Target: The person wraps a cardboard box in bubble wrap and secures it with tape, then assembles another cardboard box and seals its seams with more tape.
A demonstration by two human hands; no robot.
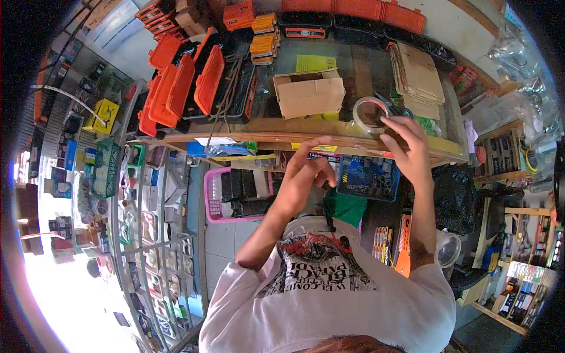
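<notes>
My right hand (409,147) is at the front of the glass-topped counter (359,53), thumb and fingers apart. Its fingertips come right up to the rim of a roll of clear tape (356,117). Just behind the roll lie scissors (404,111) with dark green handles. Off the counter's wooden front edge, my left hand (306,179) hangs with loosely bent, parted fingers and nothing visible in them. Between and beyond the hands stands a small brown cardboard box (310,98), its top open. Flattened cardboard pieces (419,73) are stacked at the right.
Open orange-lidded cases (176,88) and small orange boxes (263,44) crowd the counter's left and back. Below the edge are a pink basket (209,197) and a blue crate (368,197) of small goods. Shelving (153,235) stands on the left, a black bag (453,200) on the right.
</notes>
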